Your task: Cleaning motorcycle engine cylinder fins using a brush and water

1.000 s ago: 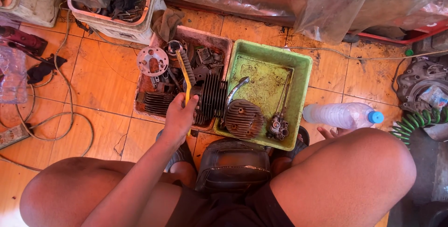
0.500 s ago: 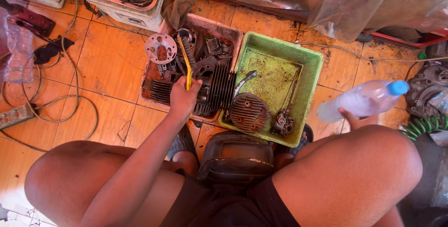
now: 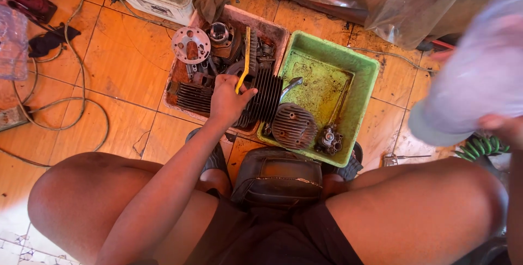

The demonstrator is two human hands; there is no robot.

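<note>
L hand (image 3: 227,98) grip closed on yellow brush (image 3: 246,58), long axis pointing away; R hand (image 3: 504,128) grips clear bottle (image 3: 474,79), raised right.

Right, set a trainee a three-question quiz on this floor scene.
1. True or false: the left hand holds a yellow-handled brush.
2. Which tray holds the round finned cover: A green tray, B reddish tray?
3. What is in the right hand's grip?

Key: 1 true. 2 A. 3 A clear plastic bottle, raised close to the camera and blurred.
</note>
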